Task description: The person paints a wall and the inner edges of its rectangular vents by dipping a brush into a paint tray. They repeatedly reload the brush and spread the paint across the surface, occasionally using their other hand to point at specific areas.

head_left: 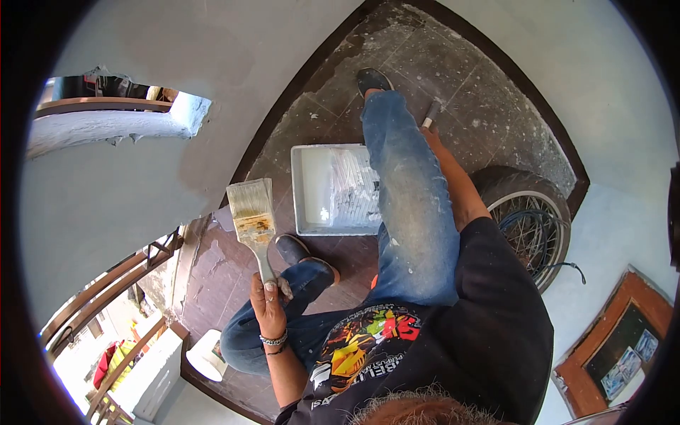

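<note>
My left hand (269, 303) is closed around the handle of a wide paintbrush (253, 212). The brush points up and away from me, its pale bristles worn and its ferrule stained rusty brown. My right hand (429, 133) reaches down beyond my knee, closed at the white end of a short grey cylindrical object (433, 112) near the floor. My leg hides part of that hand, and I cannot make out the object's kind. Between my feet sits a paint tray (296, 191) with white paint and a paint-streaked ridged slope, partly covered by my leg.
A spoked wheel with a tyre (552, 212) and a dark cable lies at the right wall. A white round container (207, 356) stands at lower left. The tiled floor (460, 78) is paint-spattered. Openings with railings (106, 290) break the left wall; a wooden frame (577, 368) is at lower right.
</note>
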`<control>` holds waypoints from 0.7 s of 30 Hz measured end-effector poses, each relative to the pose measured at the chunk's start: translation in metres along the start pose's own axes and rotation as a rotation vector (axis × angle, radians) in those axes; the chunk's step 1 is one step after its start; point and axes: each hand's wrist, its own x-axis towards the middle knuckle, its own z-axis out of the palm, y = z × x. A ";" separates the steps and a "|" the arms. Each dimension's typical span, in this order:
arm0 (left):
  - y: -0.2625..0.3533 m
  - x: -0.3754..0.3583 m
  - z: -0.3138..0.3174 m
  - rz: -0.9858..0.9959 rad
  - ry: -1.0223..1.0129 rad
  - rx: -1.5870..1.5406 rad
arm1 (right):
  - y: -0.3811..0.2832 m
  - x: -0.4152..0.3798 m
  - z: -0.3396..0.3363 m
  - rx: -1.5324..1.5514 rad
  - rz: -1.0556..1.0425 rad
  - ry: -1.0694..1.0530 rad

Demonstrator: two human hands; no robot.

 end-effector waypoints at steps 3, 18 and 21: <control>-0.001 0.002 0.001 0.000 0.008 0.001 | 0.001 -0.006 -0.004 -0.008 -0.017 -0.035; -0.002 0.004 0.003 -0.016 0.004 0.052 | 0.019 -0.037 -0.016 -0.032 -0.160 -0.181; -0.003 0.004 0.004 -0.018 0.004 0.028 | 0.024 -0.073 -0.021 -0.196 -0.033 -0.191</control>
